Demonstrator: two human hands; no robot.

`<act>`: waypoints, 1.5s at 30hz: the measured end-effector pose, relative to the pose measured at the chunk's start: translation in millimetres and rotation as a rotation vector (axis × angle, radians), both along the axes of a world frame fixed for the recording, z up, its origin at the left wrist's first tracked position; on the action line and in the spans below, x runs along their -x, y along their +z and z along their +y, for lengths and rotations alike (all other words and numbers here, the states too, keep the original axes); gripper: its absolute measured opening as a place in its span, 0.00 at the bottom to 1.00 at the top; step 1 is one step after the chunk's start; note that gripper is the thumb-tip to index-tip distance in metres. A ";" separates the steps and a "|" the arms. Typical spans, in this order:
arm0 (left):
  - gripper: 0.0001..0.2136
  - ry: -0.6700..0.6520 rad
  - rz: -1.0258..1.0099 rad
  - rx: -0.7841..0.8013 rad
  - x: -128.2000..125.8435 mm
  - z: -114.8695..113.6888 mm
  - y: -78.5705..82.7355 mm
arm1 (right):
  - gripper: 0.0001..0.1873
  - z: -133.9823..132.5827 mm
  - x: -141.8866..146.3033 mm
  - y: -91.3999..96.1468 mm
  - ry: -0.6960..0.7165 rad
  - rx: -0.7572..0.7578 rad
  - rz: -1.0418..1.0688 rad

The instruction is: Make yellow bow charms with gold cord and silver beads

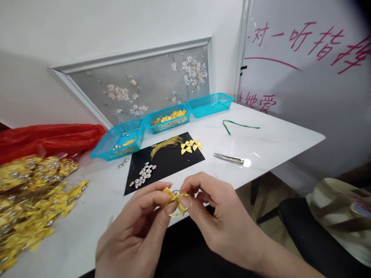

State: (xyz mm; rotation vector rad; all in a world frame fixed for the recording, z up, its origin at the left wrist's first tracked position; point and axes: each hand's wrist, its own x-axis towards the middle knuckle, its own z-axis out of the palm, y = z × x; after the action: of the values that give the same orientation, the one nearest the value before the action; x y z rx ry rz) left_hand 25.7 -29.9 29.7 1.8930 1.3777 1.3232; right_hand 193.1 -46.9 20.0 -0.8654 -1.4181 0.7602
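Observation:
Near the table's front edge, my left hand point(139, 227) pinches a yellow ribbon bow point(167, 191) between thumb and fingertips. My right hand point(214, 216) is closed on a thin gold cord point(183, 211) that loops around the bow's middle. Part of a silvery bead point(176, 191) shows behind the cord between both hands. Fingers hide the rest of the piece. Beyond the hands, a black mat point(165, 166) bears silver beads point(143, 175), a bundle of gold cords point(166, 144) and several small yellow bows point(190, 146).
Thread snips point(228, 158) lie right of the mat, a green ribbon point(242, 124) behind them. Blue baskets point(116, 139) line the back; the middle basket point(167, 125) holds yellow pieces. Finished-looking yellow ornaments point(37, 208) and a red bag point(49, 139) cover the left. A chair point(313, 235) stands right.

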 end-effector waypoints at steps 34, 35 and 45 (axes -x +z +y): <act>0.06 0.062 0.127 -0.064 2.9 -3.7 15.0 | 0.09 -1.4 3.0 -3.4 -0.044 -0.036 -0.010; 0.07 0.081 0.130 -0.059 3.1 -3.8 15.2 | 0.09 -1.2 3.2 -3.2 -0.050 -0.044 -0.027; 0.04 0.060 0.044 -0.074 9.6 -0.7 4.1 | 0.09 1.9 6.3 0.2 -0.066 -0.189 -0.065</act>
State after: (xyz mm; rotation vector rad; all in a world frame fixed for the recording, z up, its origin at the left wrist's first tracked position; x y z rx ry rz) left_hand 16.1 -30.6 33.8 1.9536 1.4363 1.3865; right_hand 186.8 -45.0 20.2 -0.7916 -1.4852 0.5423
